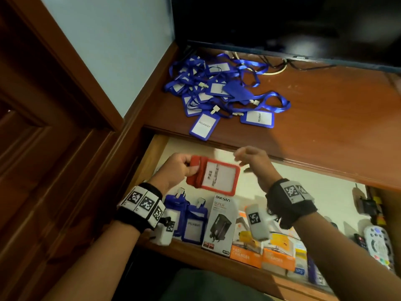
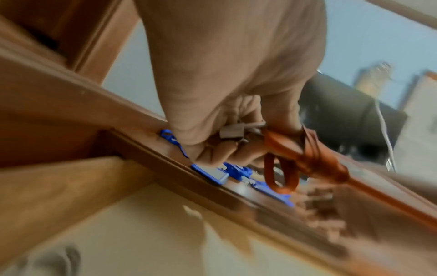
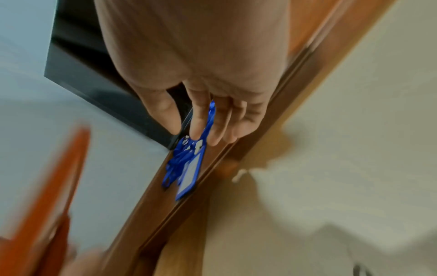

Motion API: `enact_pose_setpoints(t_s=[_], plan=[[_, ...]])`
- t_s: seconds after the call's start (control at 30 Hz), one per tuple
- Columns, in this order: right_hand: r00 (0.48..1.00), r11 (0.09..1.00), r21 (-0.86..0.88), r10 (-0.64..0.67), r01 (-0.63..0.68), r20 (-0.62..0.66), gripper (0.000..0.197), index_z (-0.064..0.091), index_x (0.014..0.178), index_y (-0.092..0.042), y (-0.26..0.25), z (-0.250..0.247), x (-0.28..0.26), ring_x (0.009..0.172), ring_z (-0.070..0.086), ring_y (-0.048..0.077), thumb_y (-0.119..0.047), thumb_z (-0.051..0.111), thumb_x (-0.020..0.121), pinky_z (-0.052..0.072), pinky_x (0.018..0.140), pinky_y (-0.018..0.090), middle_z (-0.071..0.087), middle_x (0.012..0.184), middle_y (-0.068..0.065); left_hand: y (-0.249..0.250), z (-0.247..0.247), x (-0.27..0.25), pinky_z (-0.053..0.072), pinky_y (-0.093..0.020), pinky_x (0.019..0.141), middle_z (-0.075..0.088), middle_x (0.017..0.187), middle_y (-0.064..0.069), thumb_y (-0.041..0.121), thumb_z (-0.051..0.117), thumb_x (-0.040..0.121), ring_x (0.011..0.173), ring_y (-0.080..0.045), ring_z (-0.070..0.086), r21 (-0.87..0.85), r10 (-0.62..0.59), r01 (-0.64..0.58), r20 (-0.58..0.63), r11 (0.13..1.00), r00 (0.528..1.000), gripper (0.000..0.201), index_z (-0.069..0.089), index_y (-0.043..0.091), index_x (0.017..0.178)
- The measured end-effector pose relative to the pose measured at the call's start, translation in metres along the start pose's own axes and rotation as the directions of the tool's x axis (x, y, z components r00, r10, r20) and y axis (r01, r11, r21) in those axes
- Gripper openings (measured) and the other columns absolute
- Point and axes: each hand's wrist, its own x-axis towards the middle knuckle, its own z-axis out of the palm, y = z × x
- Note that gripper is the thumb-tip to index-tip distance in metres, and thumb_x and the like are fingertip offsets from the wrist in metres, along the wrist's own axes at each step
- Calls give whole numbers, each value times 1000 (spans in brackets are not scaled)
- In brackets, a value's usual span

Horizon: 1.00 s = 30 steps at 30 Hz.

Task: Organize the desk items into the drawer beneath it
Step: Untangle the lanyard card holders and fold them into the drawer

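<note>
My left hand (image 1: pixel 189 168) grips a stack of red badge holders (image 1: pixel 219 177) by its left end, above the open drawer (image 1: pixel 303 187). In the left wrist view the left hand (image 2: pixel 236 149) also bunches the red lanyard (image 2: pixel 295 158) and a white clip (image 2: pixel 232 130). My right hand (image 1: pixel 247 158) hovers at the stack's upper right corner, holding nothing. Its fingers (image 3: pixel 201 123) are straight in the right wrist view. A tangled pile of blue badge holders with lanyards (image 1: pixel 217 90) lies on the desk top behind, also seen as blue badges (image 3: pixel 189 173).
In the drawer's front left stand blue badge holders (image 1: pixel 193 224), then a white charger box (image 1: pixel 221 224) and orange boxes (image 1: pixel 247 250). A remote (image 1: pixel 378 244) lies at the far right. A dark monitor (image 1: pixel 282 25) stands at the desk's back with cables beneath it.
</note>
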Motion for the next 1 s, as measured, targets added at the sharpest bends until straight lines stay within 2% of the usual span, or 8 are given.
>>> enact_pose_setpoints(t_s=[0.07, 0.17, 0.27, 0.4, 0.5, 0.6, 0.8, 1.0], plan=[[983, 996, -81, -58, 44, -173, 13, 59, 83, -16, 1, -11, 31, 78, 54, 14, -4, 62, 84, 41, 65, 23, 60, 89, 2, -11, -11, 15, 53, -36, 82, 67, 91, -4, 11, 59, 92, 90, -20, 63, 385, -54, 13, 96, 923, 994, 10, 65, 14, 84], [934, 954, -300, -104, -3, -341, 30, 61, 104, -16, 1, -27, 70, 104, 57, 27, -17, 72, 76, 47, 91, 37, 59, 110, 10, -24, -14, 30, 50, -35, 73, 68, 92, -9, 24, 61, 89, 83, -24, 63, 773, -236, -60, 266, 632, 934, 17, 61, 11, 78], [918, 824, -564, -185, -50, -351, 52, 51, 127, -13, -11, -34, 89, 126, 36, 32, -20, 69, 79, 31, 104, 35, 42, 133, 14, -28, -4, 39, 41, -29, 68, 65, 97, -10, 30, 57, 92, 79, -21, 54, 880, -393, -179, 368, 440, 842, 20, 54, 17, 77], [952, 653, -753, -168, -87, -255, 74, 31, 146, -18, -17, -33, 100, 141, 17, 32, -27, 68, 82, 26, 111, 47, 12, 159, 2, -39, 17, 47, 46, -31, 72, 65, 99, -9, 25, 52, 92, 82, -24, 57, 913, -464, -321, 405, 253, 788, 16, 61, 12, 93], [972, 663, -739, -77, -116, -222, 84, 18, 151, -21, -4, -26, 95, 145, 6, 26, -35, 65, 84, 20, 113, 53, 5, 161, -7, -51, 33, 47, 50, -33, 77, 67, 106, -10, 27, 47, 95, 92, -27, 62, 900, -501, -412, 424, 141, 754, 26, 65, 8, 100], [958, 594, -793, -125, -135, -257, 84, 18, 151, -24, 11, -18, 78, 144, 9, 22, -43, 62, 82, 22, 109, 51, 11, 159, -11, -66, 43, 50, 50, -34, 78, 68, 106, -11, 32, 42, 97, 93, -28, 64, 884, -484, -462, 435, 69, 759, 33, 66, 9, 102], [918, 344, -910, -234, -229, -319, 94, 27, 145, -21, 35, -18, 46, 117, 32, 34, -54, 70, 68, 34, 93, 45, 31, 136, 5, -77, 56, 59, 50, -33, 78, 66, 109, -11, 44, 43, 94, 95, -29, 63, 864, -462, -503, 460, 35, 758, 42, 64, 9, 107], [911, 348, -901, -221, -260, -348, 74, 38, 136, -18, 38, -25, 40, 113, 33, 34, -32, 70, 71, 36, 89, 45, 34, 133, 7, -88, 62, 64, 43, -41, 93, 42, 132, -10, 46, 52, 90, 118, -29, 45, 859, -381, -502, 499, 99, 778, 57, 37, 19, 138]])
